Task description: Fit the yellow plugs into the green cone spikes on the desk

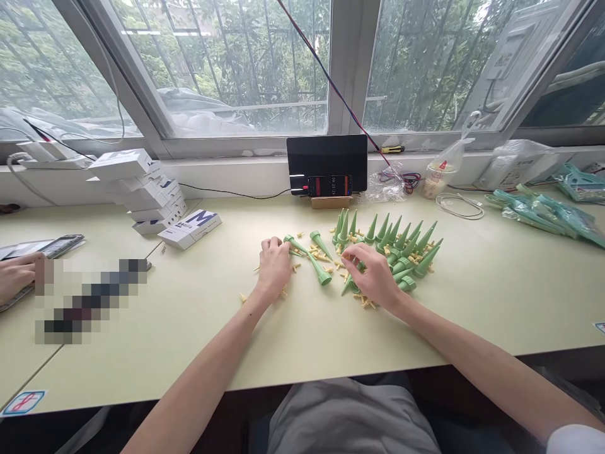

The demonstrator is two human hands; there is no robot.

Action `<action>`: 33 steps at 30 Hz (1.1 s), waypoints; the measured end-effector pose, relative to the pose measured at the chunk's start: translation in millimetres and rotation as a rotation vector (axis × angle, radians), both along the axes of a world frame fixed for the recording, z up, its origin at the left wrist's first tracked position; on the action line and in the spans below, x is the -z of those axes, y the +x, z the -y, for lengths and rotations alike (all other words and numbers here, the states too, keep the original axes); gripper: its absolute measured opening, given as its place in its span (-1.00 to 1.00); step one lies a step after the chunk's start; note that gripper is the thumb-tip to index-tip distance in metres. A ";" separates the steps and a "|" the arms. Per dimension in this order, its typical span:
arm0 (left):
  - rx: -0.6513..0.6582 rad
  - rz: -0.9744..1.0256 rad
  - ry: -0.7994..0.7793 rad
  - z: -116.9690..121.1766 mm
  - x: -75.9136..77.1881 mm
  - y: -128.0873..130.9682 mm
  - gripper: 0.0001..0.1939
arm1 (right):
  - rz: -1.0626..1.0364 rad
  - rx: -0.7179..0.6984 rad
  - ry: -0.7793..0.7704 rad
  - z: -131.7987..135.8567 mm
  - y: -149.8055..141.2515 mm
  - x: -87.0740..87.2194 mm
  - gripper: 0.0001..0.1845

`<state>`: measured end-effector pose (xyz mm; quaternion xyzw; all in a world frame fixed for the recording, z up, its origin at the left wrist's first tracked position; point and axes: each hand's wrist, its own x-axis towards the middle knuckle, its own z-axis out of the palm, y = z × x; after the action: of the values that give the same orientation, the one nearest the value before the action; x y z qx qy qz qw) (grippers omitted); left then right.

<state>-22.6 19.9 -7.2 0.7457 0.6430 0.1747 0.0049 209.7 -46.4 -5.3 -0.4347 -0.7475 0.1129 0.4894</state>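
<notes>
My left hand (275, 268) rests palm down at the left side of the loose pieces, its fingers curled and pressed together, the tips hidden. A green cone-shaped spike (295, 244) lies right beside its fingers. My right hand (373, 277) is closed in a pinch at the edge of the pile, and what it pinches is too small to make out. Between the hands lies another green spike (319, 270), wide end toward me. Small yellow branched fittings (320, 253) are scattered around. Behind my right hand, several green spikes (394, 236) stand upright or lie tilted among yellow fittings.
A phone (329, 185) leans on a black tablet (326, 154) by the window. White boxes (146, 192) are stacked at the left. A co-worker's hand (21, 274) is at the far left. A bagged cup (437, 180) and green plastic packets (543, 214) lie at right.
</notes>
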 end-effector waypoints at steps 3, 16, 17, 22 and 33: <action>0.017 0.051 0.047 -0.5 0.6 -0.3 -0.58 | 0.028 -0.001 0.027 -2.4 1.5 2.8 -0.88; 0.382 0.561 0.349 18.6 -14.1 24.7 -0.77 | 0.293 -0.003 -0.099 -8.3 4.4 12.8 -0.89; 0.422 0.590 0.350 19.8 -13.0 26.5 -0.78 | 0.303 -0.011 -0.106 -8.8 4.6 13.4 -0.89; 0.523 0.578 0.361 24.9 -10.8 31.2 -0.81 | 0.312 -0.030 -0.126 -8.8 4.7 14.0 -0.90; 0.586 1.060 0.029 42.0 -16.3 43.0 -0.78 | 0.028 -0.011 -0.035 3.3 -0.8 -3.9 -0.68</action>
<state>20.4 -22.2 9.0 0.7032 0.3182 0.5226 0.3623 208.9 -49.7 -1.4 -0.4405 -0.7546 0.1225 0.4708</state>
